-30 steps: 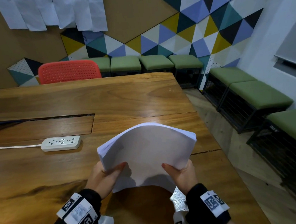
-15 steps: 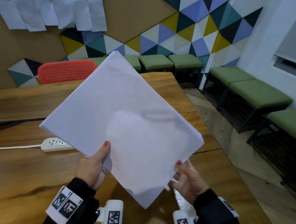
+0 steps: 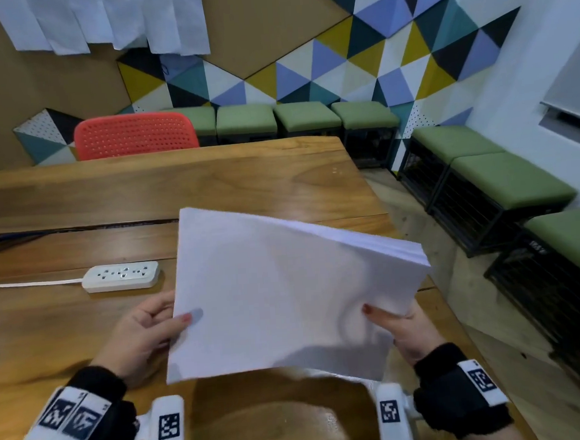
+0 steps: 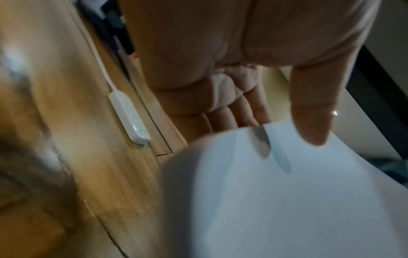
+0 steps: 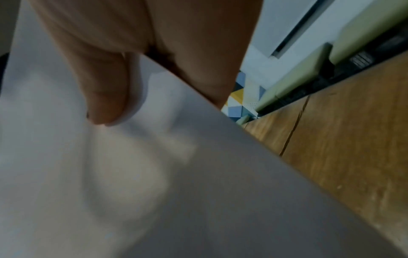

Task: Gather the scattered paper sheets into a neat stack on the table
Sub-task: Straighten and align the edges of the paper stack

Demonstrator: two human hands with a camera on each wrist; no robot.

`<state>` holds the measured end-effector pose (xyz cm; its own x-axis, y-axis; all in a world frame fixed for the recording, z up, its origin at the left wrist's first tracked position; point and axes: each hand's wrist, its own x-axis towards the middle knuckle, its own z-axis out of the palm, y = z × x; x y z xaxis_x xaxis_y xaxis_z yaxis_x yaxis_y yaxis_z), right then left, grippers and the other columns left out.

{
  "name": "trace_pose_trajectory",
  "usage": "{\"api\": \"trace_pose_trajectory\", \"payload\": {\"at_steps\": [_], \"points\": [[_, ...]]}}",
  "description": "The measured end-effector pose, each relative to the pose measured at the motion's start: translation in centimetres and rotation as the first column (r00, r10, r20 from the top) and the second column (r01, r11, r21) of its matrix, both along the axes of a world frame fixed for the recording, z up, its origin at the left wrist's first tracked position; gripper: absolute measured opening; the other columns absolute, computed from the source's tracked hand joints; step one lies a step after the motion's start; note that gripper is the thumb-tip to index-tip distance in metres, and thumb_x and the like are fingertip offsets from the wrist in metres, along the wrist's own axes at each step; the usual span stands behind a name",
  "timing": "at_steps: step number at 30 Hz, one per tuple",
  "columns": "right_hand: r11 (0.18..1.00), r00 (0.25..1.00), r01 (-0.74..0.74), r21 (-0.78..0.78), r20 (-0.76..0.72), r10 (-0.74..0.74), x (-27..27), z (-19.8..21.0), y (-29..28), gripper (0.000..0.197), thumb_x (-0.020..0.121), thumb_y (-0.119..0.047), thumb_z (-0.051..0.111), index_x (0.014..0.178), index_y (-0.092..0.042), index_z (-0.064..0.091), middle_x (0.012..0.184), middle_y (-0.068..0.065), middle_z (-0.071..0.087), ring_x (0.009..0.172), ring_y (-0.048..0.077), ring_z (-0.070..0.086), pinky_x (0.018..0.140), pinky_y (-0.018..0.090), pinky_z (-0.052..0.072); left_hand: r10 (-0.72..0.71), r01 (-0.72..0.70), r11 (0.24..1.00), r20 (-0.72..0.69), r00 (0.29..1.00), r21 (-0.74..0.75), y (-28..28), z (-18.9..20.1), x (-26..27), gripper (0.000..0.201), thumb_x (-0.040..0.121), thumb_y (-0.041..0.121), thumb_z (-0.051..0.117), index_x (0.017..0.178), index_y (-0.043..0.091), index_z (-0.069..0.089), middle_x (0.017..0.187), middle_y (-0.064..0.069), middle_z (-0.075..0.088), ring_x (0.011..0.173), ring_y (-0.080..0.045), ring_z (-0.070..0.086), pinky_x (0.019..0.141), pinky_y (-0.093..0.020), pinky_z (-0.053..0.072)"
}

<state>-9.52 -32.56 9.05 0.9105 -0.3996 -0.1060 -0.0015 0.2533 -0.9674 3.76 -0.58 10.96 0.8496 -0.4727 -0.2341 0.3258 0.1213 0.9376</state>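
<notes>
A thick stack of white paper sheets [image 3: 286, 288] is held tilted above the wooden table [image 3: 211, 187], its long edge fanned at the upper right. My left hand [image 3: 152, 329] grips the stack's left edge, thumb on top, fingers underneath. My right hand [image 3: 402, 328] grips the lower right edge the same way. In the left wrist view the thumb presses on the paper sheets [image 4: 287, 200]. In the right wrist view the thumb lies on the paper sheets [image 5: 132, 183] and the fingers are hidden below.
A white power strip [image 3: 121, 276] with its cable lies on the table left of the stack, also seen as the power strip [image 4: 130, 117]. A red chair [image 3: 135, 134] stands behind the table. Green stools [image 3: 505, 177] line the walls. The table's right edge is close to my right hand.
The stack was bowed low over the table, then raised and turned with a corner pointing up. Now it has come down again, flatter and squared, with both hands back at its side edges.
</notes>
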Motion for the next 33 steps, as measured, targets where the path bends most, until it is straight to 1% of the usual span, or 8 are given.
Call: {"api": "trace_pose_trajectory", "payload": {"at_steps": [3, 8, 17, 21, 25, 27, 30, 33], "points": [[0.996, 0.993, -0.019, -0.089, -0.118, 0.008, 0.2, -0.9, 1.0, 0.022, 0.079, 0.005, 0.063, 0.082, -0.017, 0.063, 0.070, -0.003, 0.072, 0.074, 0.016, 0.065, 0.063, 0.025, 0.053, 0.056, -0.065, 0.984, 0.054, 0.997, 0.166, -0.8, -1.5, -0.5, 0.090, 0.020, 0.042, 0.092, 0.095, 0.001, 0.066, 0.093, -0.017, 0.074, 0.087, -0.033, 0.070, 0.074, -0.041, 0.057], [0.983, 0.974, 0.087, -0.161, -0.194, -0.118, 0.6, -3.8, 2.4, 0.016, 0.081, -0.004, 0.066, 0.089, -0.016, 0.060, 0.087, 0.006, 0.066, 0.087, 0.026, 0.062, 0.076, 0.037, 0.051, 0.260, -0.319, 0.893, 0.215, 0.941, 0.317, -2.6, -3.4, -2.2, 0.018, 0.074, 0.009, 0.071, 0.085, -0.004, 0.068, 0.065, -0.005, 0.070, 0.083, -0.023, 0.069, 0.066, -0.020, 0.051], [0.957, 0.954, 0.108, -0.269, -0.242, -0.176, -0.5, -6.2, 2.4, 0.025, 0.075, 0.004, 0.070, 0.084, -0.016, 0.059, 0.082, 0.006, 0.064, 0.083, 0.027, 0.060, 0.068, 0.035, 0.049, 0.350, -0.369, 0.852, 0.120, 0.929, 0.372, -2.8, -6.1, -3.2, 0.048, 0.075, 0.008, 0.072, 0.119, 0.009, 0.054, 0.093, -0.009, 0.061, 0.099, -0.031, 0.054, 0.088, -0.038, 0.041], [0.962, 0.953, 0.092, -0.255, -0.258, -0.160, -0.6, -6.0, 2.8, 0.035, 0.067, -0.011, 0.080, 0.095, -0.014, 0.060, 0.097, 0.017, 0.066, 0.097, 0.033, 0.062, 0.080, 0.045, 0.054, 0.293, -0.327, 0.851, 0.145, 0.945, 0.410, -3.2, -5.5, -3.3, 0.047, 0.072, 0.006, 0.073, 0.115, 0.009, 0.054, 0.094, -0.008, 0.059, 0.102, -0.030, 0.053, 0.093, -0.041, 0.041], [0.970, 0.974, 0.114, -0.214, -0.170, -0.152, -1.0, -4.4, 2.5, 0.107, 0.021, -0.061, 0.085, 0.115, -0.017, 0.055, 0.108, 0.010, 0.065, 0.103, 0.024, 0.063, 0.072, 0.027, 0.056, 0.263, -0.339, 0.837, 0.227, 0.938, 0.430, -3.0, -4.5, -3.6, 0.073, 0.062, 0.019, 0.082, 0.126, 0.015, 0.048, 0.120, -0.016, 0.056, 0.116, -0.033, 0.050, 0.102, -0.048, 0.040], [0.965, 0.983, 0.164, -0.204, -0.049, -0.177, -0.8, -3.1, 2.4, 0.092, 0.034, -0.066, 0.078, 0.117, -0.039, 0.049, 0.118, 0.008, 0.061, 0.110, 0.024, 0.059, 0.081, 0.032, 0.056, 0.275, -0.358, 0.895, 0.302, 0.913, 0.267, -3.0, -2.4, -3.7, 0.086, 0.052, 0.053, 0.079, 0.127, 0.033, 0.045, 0.116, -0.004, 0.060, 0.109, -0.023, 0.054, 0.097, -0.045, 0.043], [0.935, 0.970, 0.242, -0.260, 0.067, -0.233, -0.1, -1.1, 2.7, 0.070, 0.050, -0.085, 0.053, 0.111, -0.052, 0.048, 0.114, 0.003, 0.065, 0.114, 0.022, 0.057, 0.098, 0.053, 0.043, 0.322, -0.412, 0.899, 0.411, 0.853, 0.149, -3.5, -0.6, -2.9, 0.107, 0.043, 0.089, 0.051, 0.126, 0.023, 0.048, 0.097, 0.017, 0.068, 0.101, -0.006, 0.056, 0.097, -0.041, 0.037], [0.898, 0.940, 0.340, -0.280, 0.121, -0.318, 0.5, -0.1, 3.1, 0.064, 0.058, -0.078, 0.051, 0.107, -0.037, 0.054, 0.101, 0.004, 0.068, 0.086, -0.012, 0.058, 0.082, 0.022, 0.044, 0.400, -0.484, 0.867, 0.409, 0.820, 0.121, -4.2, 0.1, -2.2, 0.071, 0.064, 0.069, 0.058, 0.121, 0.028, 0.051, 0.107, -0.002, 0.067, 0.105, -0.013, 0.058, 0.100, -0.043, 0.035]]}}
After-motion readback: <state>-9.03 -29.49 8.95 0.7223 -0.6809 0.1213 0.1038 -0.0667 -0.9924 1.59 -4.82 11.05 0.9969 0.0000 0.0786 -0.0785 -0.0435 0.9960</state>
